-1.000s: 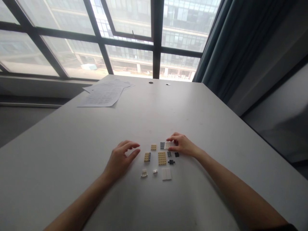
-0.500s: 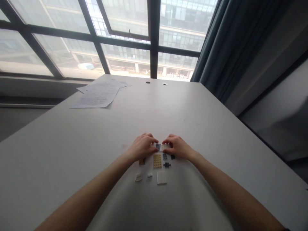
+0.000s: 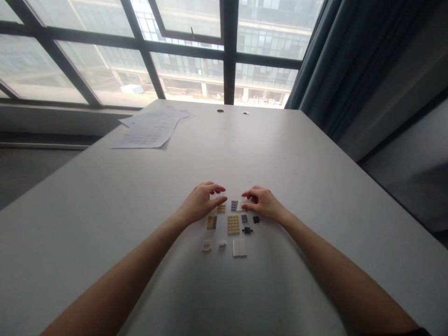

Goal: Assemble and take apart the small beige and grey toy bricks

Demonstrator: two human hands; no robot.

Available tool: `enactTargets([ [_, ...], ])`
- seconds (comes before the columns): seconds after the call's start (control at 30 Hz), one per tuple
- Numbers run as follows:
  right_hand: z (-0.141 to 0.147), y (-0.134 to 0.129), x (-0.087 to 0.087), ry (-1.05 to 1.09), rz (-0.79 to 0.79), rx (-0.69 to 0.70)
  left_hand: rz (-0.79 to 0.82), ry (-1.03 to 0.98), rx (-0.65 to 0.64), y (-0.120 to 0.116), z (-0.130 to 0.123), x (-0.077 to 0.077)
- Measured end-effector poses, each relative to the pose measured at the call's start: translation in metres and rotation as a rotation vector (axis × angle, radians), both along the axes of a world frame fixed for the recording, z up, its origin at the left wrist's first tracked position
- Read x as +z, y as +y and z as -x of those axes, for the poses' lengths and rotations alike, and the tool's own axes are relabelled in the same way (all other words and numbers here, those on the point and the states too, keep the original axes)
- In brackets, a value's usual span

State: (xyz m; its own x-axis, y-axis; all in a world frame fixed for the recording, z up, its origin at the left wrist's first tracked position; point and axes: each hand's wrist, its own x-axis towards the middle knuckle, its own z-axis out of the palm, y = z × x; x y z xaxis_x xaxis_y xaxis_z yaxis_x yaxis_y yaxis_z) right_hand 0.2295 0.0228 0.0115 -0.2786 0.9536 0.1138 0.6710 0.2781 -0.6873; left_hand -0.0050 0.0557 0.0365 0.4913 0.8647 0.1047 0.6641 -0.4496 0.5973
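Beside a small tan piece [image 3: 221, 208], my left hand [image 3: 205, 200] has its thumb and fingers apart, holding nothing. My right hand [image 3: 262, 202] is at a white studded piece [image 3: 240, 206], its fingers spread and partly over it. A grey plate [image 3: 234, 205] touches the white piece's left side. Nearer lie a tan studded plate [image 3: 233, 225], an orange-brown and grey piece [image 3: 212, 222], a small grey piece [image 3: 244, 218], a black piece [image 3: 256, 219] and a dark piece with side knobs [image 3: 247, 230].
Closest to me on the white table [image 3: 168, 294] are a white square tile [image 3: 240, 248], a small white piece [image 3: 222, 244] and a cream curved piece [image 3: 206, 246]. Printed papers [image 3: 150, 129] lie at the far left, before the windows.
My left hand has moved left, away from the grey plate, and its fingers have spread, uncovering the small tan piece. My right hand has shifted slightly right. The head view has tilted a little.
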Motion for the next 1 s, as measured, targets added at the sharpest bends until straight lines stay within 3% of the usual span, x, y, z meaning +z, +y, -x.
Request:
enactTargets([
  [0.47,0.001,-0.005,0.002,-0.052,-0.004,0.012,0.116,0.000,-0.050,0.004,-0.003,-0.005],
  [0.8,0.002,-0.005,0.000,-0.055,-0.026,0.007,0.079,0.085,-0.065,0.005,-0.011,-0.013],
  [1.0,0.005,-0.007,0.000,-0.066,-0.045,0.001,0.017,0.167,-0.132,0.002,-0.023,-0.011],
])
